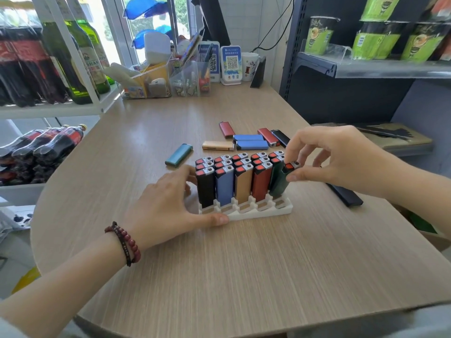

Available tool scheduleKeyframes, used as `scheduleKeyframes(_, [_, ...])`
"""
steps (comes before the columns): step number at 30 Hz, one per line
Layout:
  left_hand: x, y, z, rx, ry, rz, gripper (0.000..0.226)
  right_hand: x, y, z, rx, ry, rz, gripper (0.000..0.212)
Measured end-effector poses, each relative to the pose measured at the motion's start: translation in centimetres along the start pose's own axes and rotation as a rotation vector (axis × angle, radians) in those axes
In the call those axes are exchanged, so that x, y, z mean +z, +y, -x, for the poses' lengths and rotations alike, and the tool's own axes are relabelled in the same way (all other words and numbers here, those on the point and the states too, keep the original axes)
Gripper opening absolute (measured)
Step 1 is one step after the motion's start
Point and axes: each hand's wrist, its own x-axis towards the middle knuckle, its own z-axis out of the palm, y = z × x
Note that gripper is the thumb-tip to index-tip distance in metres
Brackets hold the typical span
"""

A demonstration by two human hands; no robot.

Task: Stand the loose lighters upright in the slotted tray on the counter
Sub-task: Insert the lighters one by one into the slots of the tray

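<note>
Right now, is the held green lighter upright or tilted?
Tilted. The green lighter leans, top right of its base, pinched by the right hand.

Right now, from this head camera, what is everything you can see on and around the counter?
counter: one, pale wood, foreground
slotted tray: one, white, counter centre
standing lighters: about fourteen, black, blue, tan, red, green, upright in tray
held lighter: one, dark green, tilted at tray's right end
loose lighters: seven, teal, tan, blue, red, black, flat behind tray
QR stands: two, blue-white, counter's far edge
cup noodles: several, green, upper right
bottles: several, green glass and cola, far left
left grip: bare hand, rests against tray's left end
right grip: bare hand, pinches held lighter's top
</note>
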Motion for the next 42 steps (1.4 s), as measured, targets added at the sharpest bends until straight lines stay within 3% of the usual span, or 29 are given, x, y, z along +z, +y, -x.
scheduleKeyframes(5, [0.2, -0.5, -0.1, 0.020, 0.007, 0.010, 0.083, 0.4, 0.1, -0.5, -0.031, -0.001, 0.031, 0.014])
scheduleKeyframes(19, [0.5, -0.6, -0.1, 0.034, 0.028, 0.013, 0.090, 0.5, 0.5, 0.0, 0.029, -0.068, 0.073, 0.028])
scheduleKeyframes(25, [0.6, -0.8, -0.1, 0.035, 0.024, 0.019, 0.099, -0.1, 2.0, 1.2, 0.165, -0.077, 0.092, 0.049])
scheduleKeyframes(30, [0.4, -0.6, 0.0, 0.030, 0.020, 0.014, 0.100, -0.5, 3.4, 2.5, 0.264, -0.137, 0.222, 0.043])
scheduleKeyframes(36, [0.3, -0.4, 0.1, 0.028, 0.012, 0.024, 0.098, -0.7, 4.7, 3.6, 0.440, -0.257, 0.342, 0.053])
scheduleKeyframes(42, [0.3, -0.4, 0.1, 0.026, 0.007, 0.028, 0.090, -0.3, 5.6, 4.1, 0.583, -0.338, 0.298, 0.063])
